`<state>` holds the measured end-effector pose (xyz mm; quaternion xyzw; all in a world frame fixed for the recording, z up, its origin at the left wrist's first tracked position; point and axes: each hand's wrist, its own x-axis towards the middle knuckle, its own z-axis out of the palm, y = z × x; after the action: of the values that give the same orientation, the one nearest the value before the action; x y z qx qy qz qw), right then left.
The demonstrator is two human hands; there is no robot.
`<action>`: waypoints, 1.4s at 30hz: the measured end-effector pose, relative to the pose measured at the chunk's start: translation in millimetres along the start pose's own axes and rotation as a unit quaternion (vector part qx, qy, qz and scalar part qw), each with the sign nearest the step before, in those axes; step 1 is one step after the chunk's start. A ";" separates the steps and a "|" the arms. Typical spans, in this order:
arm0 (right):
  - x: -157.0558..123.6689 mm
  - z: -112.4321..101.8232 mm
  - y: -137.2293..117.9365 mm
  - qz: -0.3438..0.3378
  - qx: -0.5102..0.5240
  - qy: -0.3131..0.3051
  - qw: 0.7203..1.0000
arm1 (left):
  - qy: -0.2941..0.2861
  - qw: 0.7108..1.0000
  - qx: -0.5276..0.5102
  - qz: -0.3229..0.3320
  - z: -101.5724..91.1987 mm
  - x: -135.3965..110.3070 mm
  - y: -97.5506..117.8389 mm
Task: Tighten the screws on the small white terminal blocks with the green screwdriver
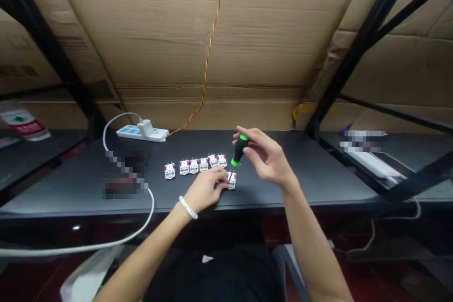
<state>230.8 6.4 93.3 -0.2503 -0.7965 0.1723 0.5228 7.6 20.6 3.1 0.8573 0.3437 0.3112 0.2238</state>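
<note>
My right hand [269, 156] grips a short black-and-green screwdriver [239, 149], tilted with its shaft pointing down. The tip meets a small white-and-purple electrical module [232, 180] on the dark table; the exact contact point is too small to make out. With its fingers closed on that module's left side, my left hand [207, 188] steadies it against the tabletop. Just beyond this hand, several similar white-and-purple modules [194, 166] stand in a row, and one more module [170, 171] sits slightly apart at the row's left end.
A white power strip [155, 135] with a plug lies at the back left of the black table [304, 174]. Its white cable [153, 203] loops over the front edge. A red-yellow twisted wire [208, 52] hangs along the cardboard [265, 33]. Black metal posts [339, 75] flank the table.
</note>
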 end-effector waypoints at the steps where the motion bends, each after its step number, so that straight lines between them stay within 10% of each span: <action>1: 0.5 0.3 -1.1 -0.001 -0.015 -0.001 1.000 | 0.000 1.000 0.004 -0.002 0.3 -0.1 0.6; 42: 9.8 28.4 5.8 -0.007 -0.090 0.082 0.993 | 0.009 0.998 0.051 -0.020 6.9 -1.4 9.2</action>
<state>202.7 16.4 86.3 -0.3036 -0.7652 0.0750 0.5627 15.7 12.3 3.2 0.8578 0.3776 0.2968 0.1831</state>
